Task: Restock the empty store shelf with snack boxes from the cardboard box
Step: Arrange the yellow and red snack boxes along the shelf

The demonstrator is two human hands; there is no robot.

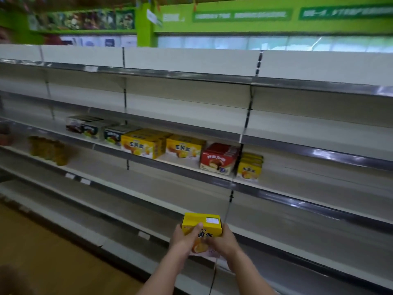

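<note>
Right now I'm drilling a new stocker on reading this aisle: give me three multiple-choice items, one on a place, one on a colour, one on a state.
1. Where is the red snack box?
A. Top shelf
B. Between yellow boxes on the stocked shelf
C. On the floor

2. What colour is the held box?
A. Yellow
B. Blue
C. White

3. How is the held box carried?
A. One hand
B. Resting on a shelf
C. Both hands

Answers:
1 B, yellow boxes flank it.
2 A, its top and front are yellow.
3 C, left hand and right hand each have a grip on it, clear of the shelves.
</note>
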